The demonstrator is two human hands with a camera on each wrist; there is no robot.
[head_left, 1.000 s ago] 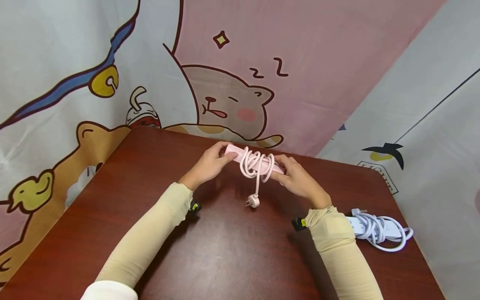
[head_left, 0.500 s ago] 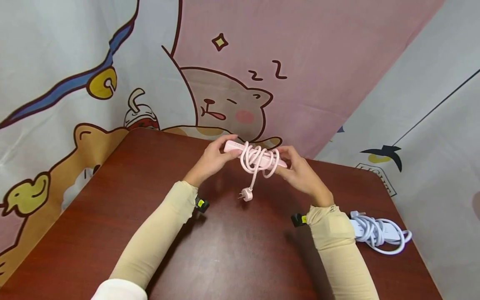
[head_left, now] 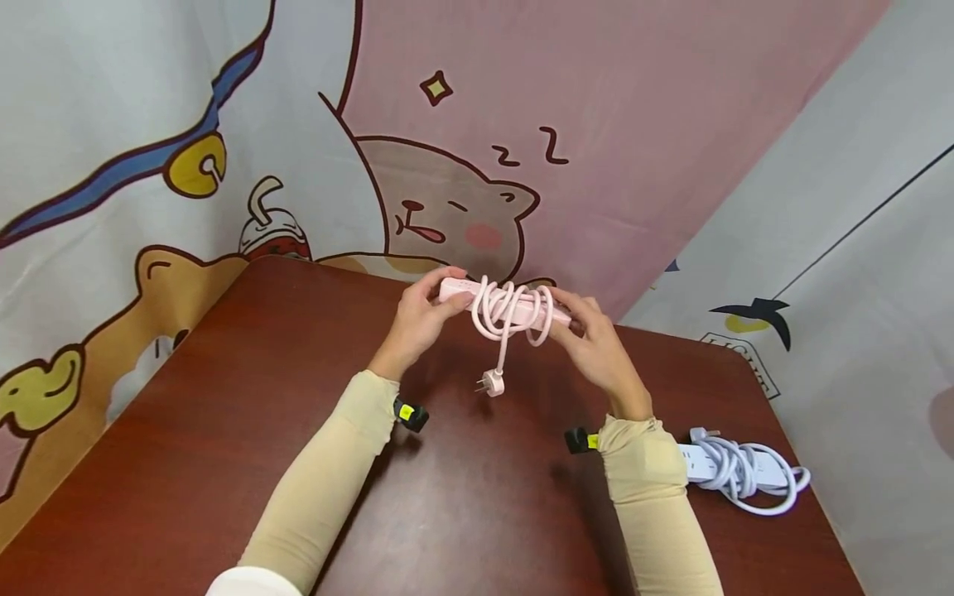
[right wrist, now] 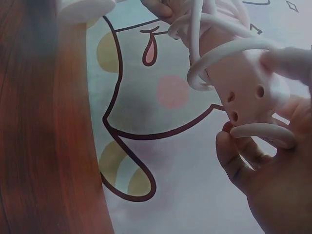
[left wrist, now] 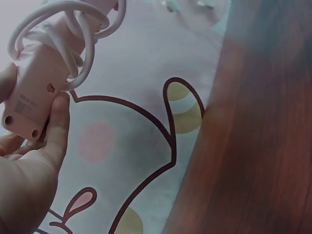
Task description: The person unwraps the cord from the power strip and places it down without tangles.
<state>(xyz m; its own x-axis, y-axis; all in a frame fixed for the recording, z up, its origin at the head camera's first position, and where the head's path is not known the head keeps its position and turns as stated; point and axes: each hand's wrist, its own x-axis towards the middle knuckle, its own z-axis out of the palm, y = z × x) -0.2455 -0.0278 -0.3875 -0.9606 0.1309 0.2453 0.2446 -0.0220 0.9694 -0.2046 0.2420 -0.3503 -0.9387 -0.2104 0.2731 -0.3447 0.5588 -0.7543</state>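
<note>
A pink power strip [head_left: 525,312] is held up above the far part of the table, its own pink cord [head_left: 488,314] wound round its middle. My left hand [head_left: 419,319] grips its left end, thumb on the near side. The other end is held by my right hand [head_left: 599,352], fingers over the top and thumb beneath. From the wound cord hangs a plug [head_left: 493,382] with its prongs pointing left. In the left wrist view the underside [left wrist: 36,92] of the strip shows a label and screw holes. A cord loop [right wrist: 263,134] passes by my right fingers in the right wrist view.
A white power strip [head_left: 768,470] with its cord wrapped round it lies at the table's right side, beside my right sleeve. The brown table [head_left: 462,513] ends at a cartoon-printed curtain [head_left: 596,99] behind the hands.
Both hands have lifted the pink power strip slightly and tilted it a little. Its hanging plug has swung up and to the left. The grip of both hands stays the same.
</note>
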